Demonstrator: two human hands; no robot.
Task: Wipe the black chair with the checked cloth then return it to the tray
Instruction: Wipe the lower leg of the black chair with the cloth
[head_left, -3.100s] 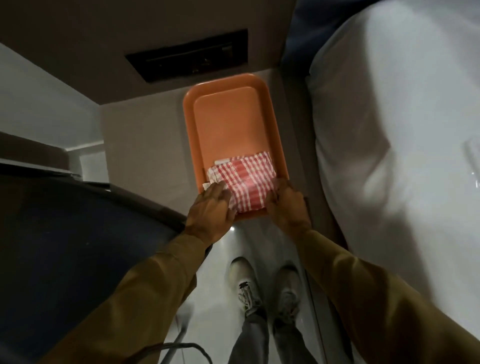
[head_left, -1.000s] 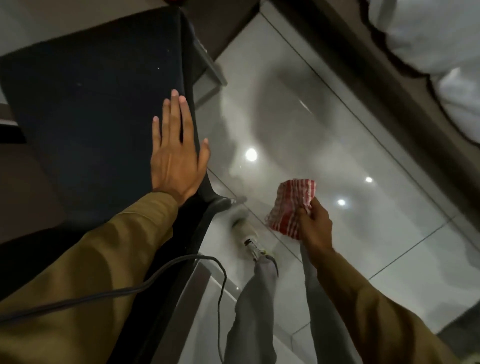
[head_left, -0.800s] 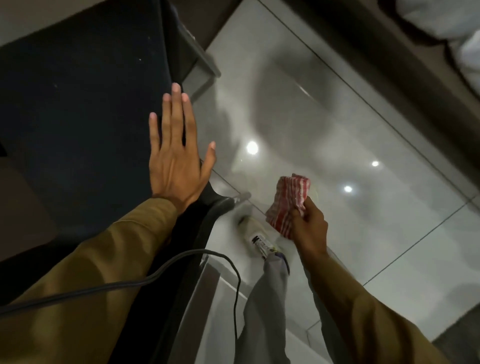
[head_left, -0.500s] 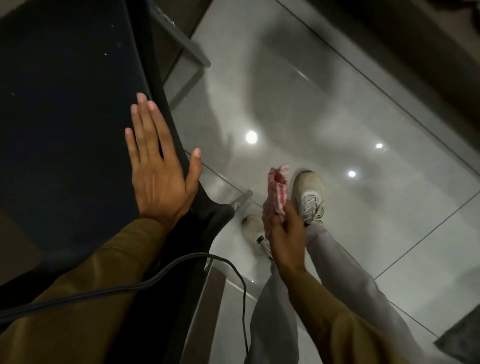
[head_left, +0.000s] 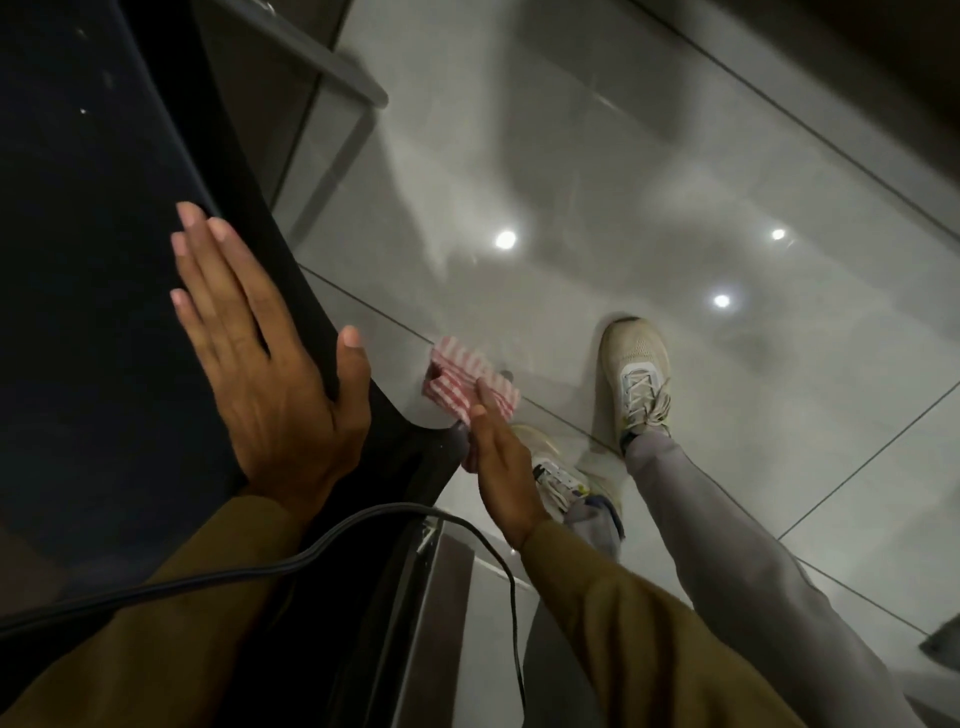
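Head view, landmark: the black chair (head_left: 98, 291), a dark padded panel filling the left side, its rounded lower corner pointing toward the floor (head_left: 649, 171).
Left hand (head_left: 265, 374): flat on the chair, fingers (head_left: 208, 270) spread wide and holding nothing, thumb hooked over the chair's right edge.
Right hand (head_left: 501, 470): just right of the chair's lower corner, fingers pinched on the checked cloth (head_left: 470, 382).
Checked cloth: bunched in the right hand, off the chair's right edge and above the floor; whether it touches the corner I cannot tell.
Key relation: the chair edge lies to the left of the cloth, running long from the lower corner up and away past the left thumb.
Nearer hand: the right, which carries the cloth, sits beside the corner; the left likely only steadies.
Step, as judged: wiping not yet begun; the cloth needs to swing left onto the edge.
Tray: not in view.
Cable (head_left: 322, 551): crosses the left sleeve, below the chair corner; it could snag.
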